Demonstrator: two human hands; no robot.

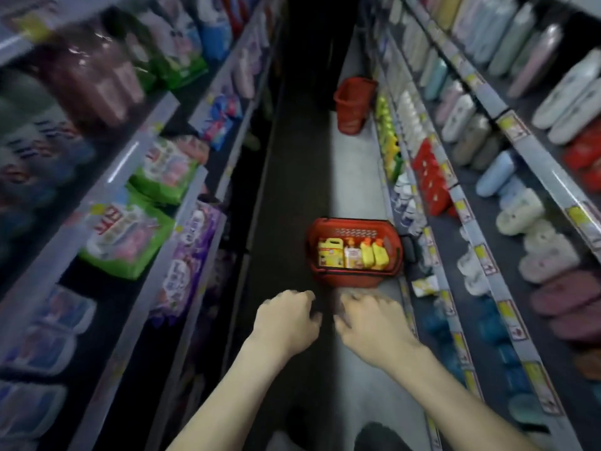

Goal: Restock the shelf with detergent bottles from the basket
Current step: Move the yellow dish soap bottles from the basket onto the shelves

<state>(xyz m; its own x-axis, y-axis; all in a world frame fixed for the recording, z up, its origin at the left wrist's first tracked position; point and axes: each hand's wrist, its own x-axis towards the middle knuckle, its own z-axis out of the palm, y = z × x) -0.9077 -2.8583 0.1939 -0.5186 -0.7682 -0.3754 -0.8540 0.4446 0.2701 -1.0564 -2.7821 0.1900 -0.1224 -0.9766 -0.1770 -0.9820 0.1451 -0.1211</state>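
Down on the aisle floor [354,177], the red basket [354,222] of detergent bottles [374,253] is seen just ahead of the left hand [286,320] and right hand [374,323], long axis crosswise. Both hands are held empty, fingers loosely curled; the right is judged nearer.

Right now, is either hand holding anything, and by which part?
Nothing is held. The left hand and right hand reach forward with loosely curled, empty fingers, short of the red basket where the yellow detergent bottles lie.
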